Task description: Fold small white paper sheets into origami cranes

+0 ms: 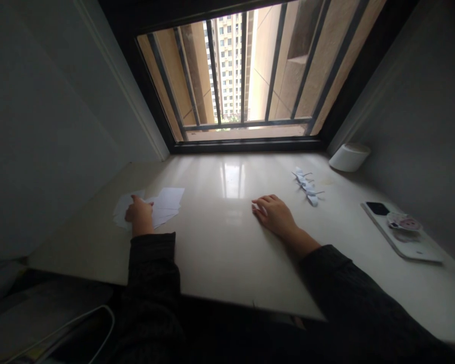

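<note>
At the left, my left hand (139, 213) rests over loose white paper sheets (169, 201), thumb and index finger stretched apart and the other fingers partly hidden. A thin, paler sheet or film (120, 210) lies beneath that hand. My right hand (275, 217) lies on the white sill top near the middle, fingers closed around a small white piece of paper (256, 207), which is mostly covered. Beyond it to the right sits a row of small folded white paper pieces (306, 187) with thin points sticking out.
A white phone (392, 235) with a round grip on its back lies at the right. Near the window corner stands a white rounded object (349, 157). A barred window (246, 146) closes the far side. Below the sill's front edge, a white cable (111, 313) loops at the left.
</note>
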### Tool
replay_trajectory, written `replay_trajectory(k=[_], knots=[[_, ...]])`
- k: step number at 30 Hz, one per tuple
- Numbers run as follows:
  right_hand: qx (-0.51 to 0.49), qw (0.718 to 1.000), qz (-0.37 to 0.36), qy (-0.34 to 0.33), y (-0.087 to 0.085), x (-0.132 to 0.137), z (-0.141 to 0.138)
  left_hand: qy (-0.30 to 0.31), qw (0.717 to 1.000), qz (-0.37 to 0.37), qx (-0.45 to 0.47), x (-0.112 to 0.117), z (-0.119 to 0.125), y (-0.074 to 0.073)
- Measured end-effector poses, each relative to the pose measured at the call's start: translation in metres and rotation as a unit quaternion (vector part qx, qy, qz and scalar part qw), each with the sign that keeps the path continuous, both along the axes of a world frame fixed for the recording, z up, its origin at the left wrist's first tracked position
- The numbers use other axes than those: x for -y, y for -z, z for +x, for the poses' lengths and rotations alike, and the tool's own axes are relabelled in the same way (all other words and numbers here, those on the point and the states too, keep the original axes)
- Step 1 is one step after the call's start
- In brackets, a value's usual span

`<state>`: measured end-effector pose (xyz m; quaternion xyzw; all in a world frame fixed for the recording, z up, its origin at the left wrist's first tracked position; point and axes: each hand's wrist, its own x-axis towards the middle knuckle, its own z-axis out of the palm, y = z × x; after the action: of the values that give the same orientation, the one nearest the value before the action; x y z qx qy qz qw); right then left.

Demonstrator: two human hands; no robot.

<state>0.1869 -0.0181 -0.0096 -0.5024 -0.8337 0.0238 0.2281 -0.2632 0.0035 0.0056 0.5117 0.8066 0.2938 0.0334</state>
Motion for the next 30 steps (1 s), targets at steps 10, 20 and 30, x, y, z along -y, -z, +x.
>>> replay_trajectory(k=[10, 20, 30], knots=[[-0.164, 0.985, -0.037, 0.020, 0.001, 0.000, -0.005, 0.239, 0.957, 0.130, -0.101, -0.002, 0.185, -0.034], [-0.584, 0.749, -0.312, 0.012, -0.005, -0.008, -0.007, 0.523, 0.823, 0.168, -0.147, 0.019, 0.267, 0.002], [-0.608, 0.756, -0.215, 0.115, -0.005, -0.013, 0.000, 0.338, 0.915, 0.198, -0.098, 0.005, 0.250, -0.001]])
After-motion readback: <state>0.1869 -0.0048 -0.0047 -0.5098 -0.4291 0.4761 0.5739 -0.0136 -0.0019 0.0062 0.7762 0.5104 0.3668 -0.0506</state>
